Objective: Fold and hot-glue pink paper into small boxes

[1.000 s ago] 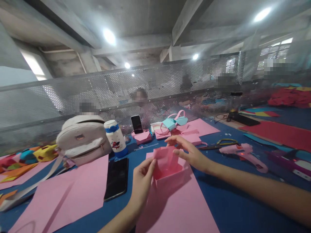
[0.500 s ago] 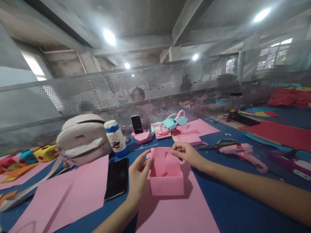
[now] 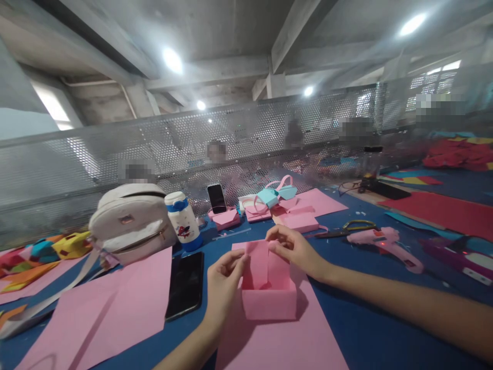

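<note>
A small pink paper box (image 3: 269,306) stands on a larger pink sheet (image 3: 285,344) in front of me, its back flap raised. A narrower pink paper piece (image 3: 257,264) stands upright inside it, against the back. My left hand (image 3: 225,280) is closed in a pinch at the left upper edge of the box and this piece. Pinched fingers of my right hand (image 3: 295,251) grip the top edge, near the piece's right corner. Fingertips partly hide the edges, so I cannot tell exactly which layers each hand holds.
Left lie a black phone (image 3: 185,285), pink sheets (image 3: 115,308), a white backpack (image 3: 131,221) and a bottle (image 3: 184,221). Behind are small pink paper bags (image 3: 226,218) and a perforated metal screen (image 3: 246,133). Scissors (image 3: 346,229) and a pink glue gun (image 3: 385,244) lie right.
The box has shifted slightly right and towards me. Both hands have moved with it, and the narrow piece now stands nearer the left hand's fingertips, with the right fingers at its top.
</note>
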`<state>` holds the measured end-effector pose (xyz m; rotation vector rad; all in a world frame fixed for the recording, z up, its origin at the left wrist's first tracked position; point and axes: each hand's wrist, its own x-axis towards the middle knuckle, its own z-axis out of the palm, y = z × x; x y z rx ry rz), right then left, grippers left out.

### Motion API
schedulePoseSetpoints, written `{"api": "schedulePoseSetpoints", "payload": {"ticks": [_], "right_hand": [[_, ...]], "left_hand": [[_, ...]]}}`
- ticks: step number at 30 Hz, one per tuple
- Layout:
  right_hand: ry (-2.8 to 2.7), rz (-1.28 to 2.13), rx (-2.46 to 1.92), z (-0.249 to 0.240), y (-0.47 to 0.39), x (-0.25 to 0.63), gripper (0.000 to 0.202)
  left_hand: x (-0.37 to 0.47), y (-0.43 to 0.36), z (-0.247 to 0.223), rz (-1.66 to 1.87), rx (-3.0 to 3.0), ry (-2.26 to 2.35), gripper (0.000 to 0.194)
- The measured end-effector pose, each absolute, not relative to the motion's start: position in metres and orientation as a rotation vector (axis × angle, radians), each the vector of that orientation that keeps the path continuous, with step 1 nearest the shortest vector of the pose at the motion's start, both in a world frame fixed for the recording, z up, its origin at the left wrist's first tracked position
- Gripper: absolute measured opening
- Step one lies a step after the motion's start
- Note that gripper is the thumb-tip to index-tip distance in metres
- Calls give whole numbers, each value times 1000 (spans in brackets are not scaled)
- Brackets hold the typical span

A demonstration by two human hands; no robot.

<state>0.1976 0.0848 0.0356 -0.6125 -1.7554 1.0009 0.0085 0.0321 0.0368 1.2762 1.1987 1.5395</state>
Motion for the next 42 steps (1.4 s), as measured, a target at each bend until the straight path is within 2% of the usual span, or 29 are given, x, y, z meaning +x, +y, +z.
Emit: {"api": "schedulePoseSetpoints", "payload": {"ticks": [6,9,14,18,25,27,29,33,42], "right_hand": [[-1824,1084,-647,40,79,197,29],[-1897,1150,-716,46,83,197,24],[-2003,1436,-804,53,88,205,37],[-1997,1704,-773,60,85,211,37],[-2524,1277,-904,46,98,213,21],[-2581,1111,-973,41,99,215,14],[-2614,947,-1027,37,98,216,7],[-2641,756,-1062,28,94,213,3],[-2534,734,-896,7,97,199,13]], "left_hand": [[10,30,46,1389,1318,1215,42],[9,33,49,1284,1358,1220,44],[6,37,50,1119,1398,1229,40],[3,39,54,958,1422,1189,36],[4,42,39,695,1598,1143,37],[3,40,30,733,1703,1169,26],[-2,37,23,763,1937,1164,6],[-20,33,15,617,2339,994,35],[-39,34,4,388,2722,915,53]]}}
